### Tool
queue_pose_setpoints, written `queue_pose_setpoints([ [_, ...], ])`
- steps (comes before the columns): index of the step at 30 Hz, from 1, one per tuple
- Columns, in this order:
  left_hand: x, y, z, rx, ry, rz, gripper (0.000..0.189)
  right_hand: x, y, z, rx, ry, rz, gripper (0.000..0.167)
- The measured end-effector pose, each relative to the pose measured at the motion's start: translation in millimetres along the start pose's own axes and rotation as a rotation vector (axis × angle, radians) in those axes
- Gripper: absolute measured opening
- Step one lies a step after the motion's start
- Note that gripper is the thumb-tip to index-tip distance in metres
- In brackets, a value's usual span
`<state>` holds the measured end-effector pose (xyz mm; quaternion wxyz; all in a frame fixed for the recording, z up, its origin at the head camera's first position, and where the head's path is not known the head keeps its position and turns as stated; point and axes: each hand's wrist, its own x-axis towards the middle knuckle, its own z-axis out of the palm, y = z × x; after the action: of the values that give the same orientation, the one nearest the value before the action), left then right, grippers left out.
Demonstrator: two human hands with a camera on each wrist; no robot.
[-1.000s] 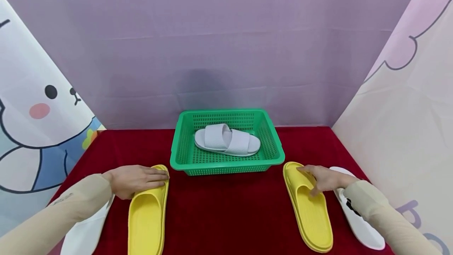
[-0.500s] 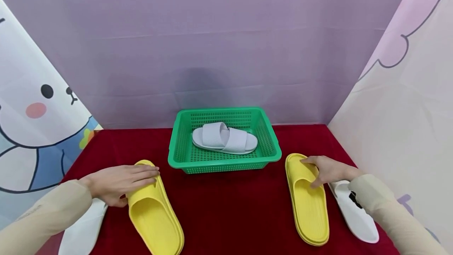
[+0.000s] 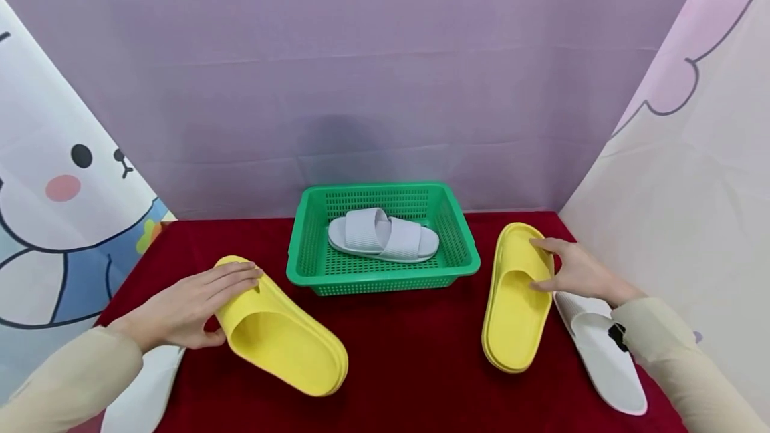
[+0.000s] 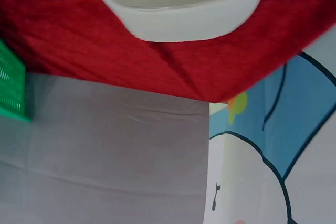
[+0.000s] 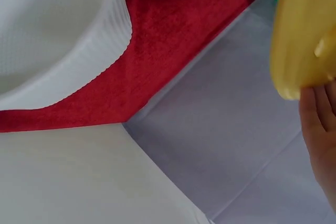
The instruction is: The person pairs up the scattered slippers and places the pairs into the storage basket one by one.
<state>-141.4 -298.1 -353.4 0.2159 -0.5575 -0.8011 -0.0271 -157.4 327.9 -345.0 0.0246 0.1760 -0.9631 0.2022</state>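
Note:
My left hand (image 3: pixel 186 306) grips one yellow slipper (image 3: pixel 295 346) by its toe end, fingers over the strap. That slipper points diagonally, heel toward the middle of the red cloth. Off to the right, my right hand (image 3: pixel 580 276) holds the other yellow slipper (image 3: pixel 514 326) by the side of its strap, thumb near the opening. It looks raised off the cloth and tilts slightly. In the right wrist view, fingers (image 5: pixel 312 114) touch the toe end of the yellow slipper (image 5: pixel 296 35). The left wrist view does not show the left hand.
A green basket (image 3: pixel 385 281) stands at the back middle, holding two pale slippers (image 3: pixel 363 231). White slippers lie outside each hand: one at left (image 3: pixel 141 393), partly under the forearm, another at right (image 3: pixel 607 366). Fabric walls (image 3: pixel 385 85) enclose the back and sides of the red cloth (image 3: pixel 415 359).
The left yellow slipper has swung from straight to diagonal, its heel moving right, in the left hand. The right yellow slipper has risen and moved away from me with the right hand.

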Motion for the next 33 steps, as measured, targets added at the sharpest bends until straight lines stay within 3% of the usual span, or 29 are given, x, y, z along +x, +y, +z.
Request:
queue_pose_setpoints([
  [4,3.7,-0.6,-2.3,0.011,0.056,-0.055,0.072,0.7,0.5,-2.6,0.042,0.053,0.033,0.088],
  [12,13.9,-2.8,-0.4,0.018,0.221,-0.087,0.073,0.0,-4.0,-5.6,0.067,0.213,0.063,0.084],
  [18,21.1,-3.9,-0.1,0.046,0.248,-0.191,0.076,-1.9,-9.9,-7.9,0.112,0.356,0.129,0.083],
  [28,32.2,-4.9,4.7,0.049,0.293,-0.281,0.080,3.5,-27.9,-4.8,0.143,0.554,0.244,0.082],
  [33,43.0,-2.8,6.6,0.047,0.307,-0.340,0.080,12.5,-37.3,-1.3,0.195,0.713,0.255,0.079],
])
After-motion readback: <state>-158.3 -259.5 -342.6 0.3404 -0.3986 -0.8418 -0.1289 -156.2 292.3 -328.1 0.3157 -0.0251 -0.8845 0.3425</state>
